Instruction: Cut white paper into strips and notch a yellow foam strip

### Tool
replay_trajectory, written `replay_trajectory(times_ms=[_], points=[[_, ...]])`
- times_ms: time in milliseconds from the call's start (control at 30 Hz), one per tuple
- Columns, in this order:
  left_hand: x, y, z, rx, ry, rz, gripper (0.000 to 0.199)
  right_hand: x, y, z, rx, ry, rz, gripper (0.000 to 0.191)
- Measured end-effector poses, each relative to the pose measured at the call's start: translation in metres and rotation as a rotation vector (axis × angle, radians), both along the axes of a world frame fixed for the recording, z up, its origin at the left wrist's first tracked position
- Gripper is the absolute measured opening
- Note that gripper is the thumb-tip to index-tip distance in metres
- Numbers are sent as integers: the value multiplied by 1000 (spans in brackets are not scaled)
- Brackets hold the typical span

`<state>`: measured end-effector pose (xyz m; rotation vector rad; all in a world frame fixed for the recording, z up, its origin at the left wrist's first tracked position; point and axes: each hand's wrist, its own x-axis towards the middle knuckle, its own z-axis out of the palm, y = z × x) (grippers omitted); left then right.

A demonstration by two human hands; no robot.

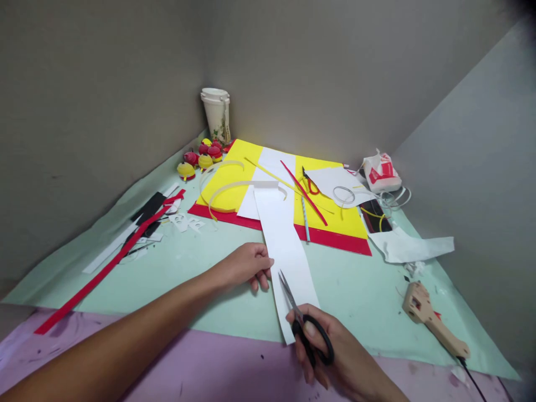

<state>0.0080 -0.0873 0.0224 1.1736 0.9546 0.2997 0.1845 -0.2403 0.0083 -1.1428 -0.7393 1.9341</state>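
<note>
A long white paper strip (278, 234) runs from the yellow, white and red sheets toward me, its near end split by a cut. My left hand (250, 264) pinches the strip's left edge between thumb and fingers. In my right hand (324, 340) are black-handled scissors (288, 290), my fingers through the loops. Their blades point up and away over the strip, slightly apart at most. Beyond my hands lie the yellow sheet (335, 215), a red strip (304, 192) and a blue-and-white stick (305, 218).
A beige glue gun (435, 324) lies at the right. At the left are a long red strip (113, 261) and black scraps (148, 206). Behind stand a white cup (216, 114) and several red and yellow balls (205, 162). A tissue pack (382, 172) sits back right.
</note>
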Motion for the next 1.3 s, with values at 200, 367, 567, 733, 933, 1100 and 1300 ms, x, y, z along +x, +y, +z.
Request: replay_trajectory(times_ms=[200,367,567,733,933,1100,1300], points=[[-2,-2,2,-53,-52,-2,20,2,-1,-4,7,22,-8,48],[-3,-3,4,-89,-67,5,18,0,-3,-6,25,23,-41,48],[-4,-3,2,-89,-79,-3,17,-1,0,9,-35,188,-88,53],[-5,-6,1,-95,-97,-4,17,3,-1,15,-101,322,-138,43],[-4,-9,0,-209,-168,-9,20,9,-5,2,-92,354,-171,35],[-4,-9,-2,-291,-225,29,20,-1,-4,0,-15,237,-138,40],[-2,-14,-2,-239,-195,50,20,-13,-3,-3,32,76,-120,39]])
